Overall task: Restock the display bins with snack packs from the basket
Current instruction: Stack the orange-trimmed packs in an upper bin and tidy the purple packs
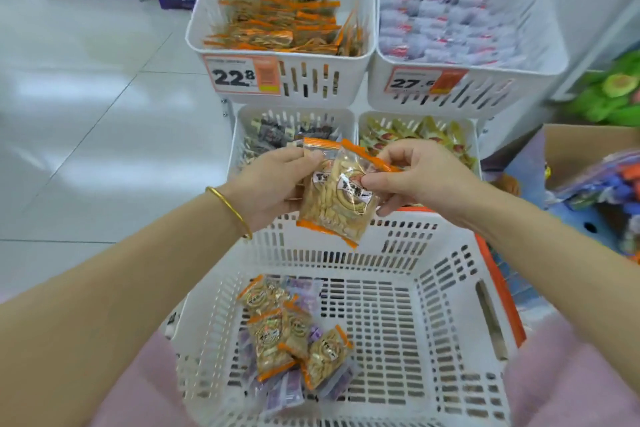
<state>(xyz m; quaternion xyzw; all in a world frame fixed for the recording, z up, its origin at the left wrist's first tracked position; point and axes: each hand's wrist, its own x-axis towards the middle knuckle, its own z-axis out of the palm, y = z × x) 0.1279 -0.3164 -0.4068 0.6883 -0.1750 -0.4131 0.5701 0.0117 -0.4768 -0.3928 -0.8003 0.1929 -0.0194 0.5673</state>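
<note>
Above the white basket (446,274), both hands hold clear snack packs with orange edges (334,199). My left hand (268,185) grips the back pack along its left side. My right hand (419,175) pinches the front pack, thumb on its label. Several more orange-edged packs (294,336) and purple packs (284,392) lie in the basket's left part. The upper left display bin (311,83), price tag 22.8, holds the same orange-edged packs (287,14).
The upper right bin (485,94) holds white and red packs, blurred. Two lower bins hold dark packs (280,132) and yellow-green packs (419,132). A cardboard box (581,146) with mixed goods stands at right. White tiled floor (86,121) lies to the left.
</note>
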